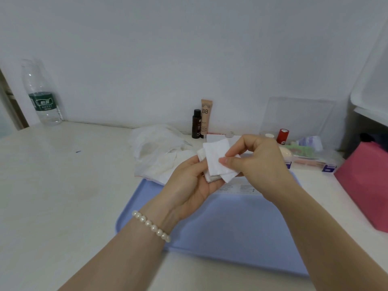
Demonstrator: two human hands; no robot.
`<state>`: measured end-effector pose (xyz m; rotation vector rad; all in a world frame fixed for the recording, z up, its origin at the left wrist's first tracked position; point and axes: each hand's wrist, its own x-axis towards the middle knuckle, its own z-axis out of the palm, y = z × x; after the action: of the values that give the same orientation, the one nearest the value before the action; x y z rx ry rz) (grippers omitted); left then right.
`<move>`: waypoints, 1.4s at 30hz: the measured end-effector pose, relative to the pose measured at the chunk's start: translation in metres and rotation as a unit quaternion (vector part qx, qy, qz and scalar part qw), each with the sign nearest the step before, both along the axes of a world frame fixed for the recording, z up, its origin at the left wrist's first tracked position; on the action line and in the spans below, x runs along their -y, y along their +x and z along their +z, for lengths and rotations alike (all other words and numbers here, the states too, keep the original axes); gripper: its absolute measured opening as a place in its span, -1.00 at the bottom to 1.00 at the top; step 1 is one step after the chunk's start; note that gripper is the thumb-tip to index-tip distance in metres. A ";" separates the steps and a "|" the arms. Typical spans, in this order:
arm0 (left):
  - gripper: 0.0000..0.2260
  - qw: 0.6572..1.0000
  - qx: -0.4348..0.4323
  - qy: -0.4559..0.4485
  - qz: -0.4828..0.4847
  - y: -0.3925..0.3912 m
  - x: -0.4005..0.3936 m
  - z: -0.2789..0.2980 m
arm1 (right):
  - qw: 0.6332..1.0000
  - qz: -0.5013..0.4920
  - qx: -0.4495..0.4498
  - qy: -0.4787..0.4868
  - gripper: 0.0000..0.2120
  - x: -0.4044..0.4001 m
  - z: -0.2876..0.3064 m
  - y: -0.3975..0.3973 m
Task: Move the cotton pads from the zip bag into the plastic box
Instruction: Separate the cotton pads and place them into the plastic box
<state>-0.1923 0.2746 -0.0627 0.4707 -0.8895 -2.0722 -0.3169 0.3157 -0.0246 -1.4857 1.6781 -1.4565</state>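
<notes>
The beige tube (206, 116) standing at the wall reads "BB" in dark capitals; the green label on the clear water bottle (42, 95) carries white characters too blurred to read; print on the dark bottle (196, 123) is likewise illegible.

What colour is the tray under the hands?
Light blue tray, seen in the head view.

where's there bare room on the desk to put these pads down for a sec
Left: the desk lies bare between the water bottle and the zip bag. The blue tray under both hands is bare too. Back right is crowded: two bottles, and a plastic box with small items before it.
</notes>
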 end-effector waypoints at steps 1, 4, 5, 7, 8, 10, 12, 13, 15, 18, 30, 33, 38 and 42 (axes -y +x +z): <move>-0.73 1.000 -0.003 0.004 0.000 0.000 0.000 0.000 | 1.000 -0.002 -0.007 0.001 -0.74 -0.001 0.000 0.001; -0.71 1.000 -0.005 0.015 -0.002 0.001 0.001 0.000 | 1.000 -0.006 -0.018 0.001 -0.72 -0.002 0.001 0.002; -0.69 1.000 -0.004 0.017 -0.008 0.001 0.001 0.001 | 1.000 -0.009 -0.020 0.002 -0.72 -0.002 0.002 0.003; -0.67 0.999 -0.005 0.027 -0.017 0.001 0.001 0.002 | 1.000 -0.014 -0.022 0.007 -0.72 -0.002 0.002 0.003; -0.65 0.999 -0.007 0.034 -0.020 0.002 0.001 0.002 | 1.000 -0.016 -0.022 0.009 -0.71 -0.002 0.002 0.003; -0.61 0.999 -0.013 0.042 -0.025 0.002 0.001 0.003 | 1.000 -0.018 -0.021 0.009 -0.71 -0.002 0.002 0.003; -0.59 0.999 -0.004 0.022 -0.030 0.003 0.001 0.003 | 1.000 -0.016 -0.022 0.008 -0.71 -0.003 0.002 0.004; -0.60 0.999 0.009 0.002 -0.031 0.004 0.000 0.002 | 1.000 -0.014 -0.025 0.007 -0.72 -0.003 0.003 0.004; -0.64 0.998 0.035 -0.033 -0.030 0.005 -0.001 0.002 | 1.000 -0.009 -0.028 0.008 -0.73 -0.004 0.003 0.004; -0.64 0.998 0.032 -0.038 -0.040 0.008 0.001 0.001 | 1.000 -0.005 -0.025 0.006 -0.72 -0.004 0.004 0.003; -0.59 0.999 0.007 -0.035 -0.040 0.009 0.005 0.000 | 0.984 0.116 0.120 0.067 -0.85 -0.010 0.018 -0.022; -0.60 0.998 0.017 -0.036 -0.042 0.008 0.004 0.000 | 0.974 0.141 0.150 0.094 -0.76 -0.011 0.020 -0.030; -0.63 0.998 0.038 -0.032 -0.035 0.007 0.003 0.000 | 0.988 0.080 0.105 0.084 -0.70 -0.010 0.021 -0.038; -0.71 0.999 0.043 -0.007 -0.019 0.005 0.005 -0.003 | 0.993 -0.032 0.116 -0.003 -0.67 -0.009 0.024 -0.034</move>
<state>-0.1873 0.2698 -0.0660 0.5414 -0.9702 -2.0923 -0.3506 0.3246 -0.0009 -1.2226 1.5930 -1.6007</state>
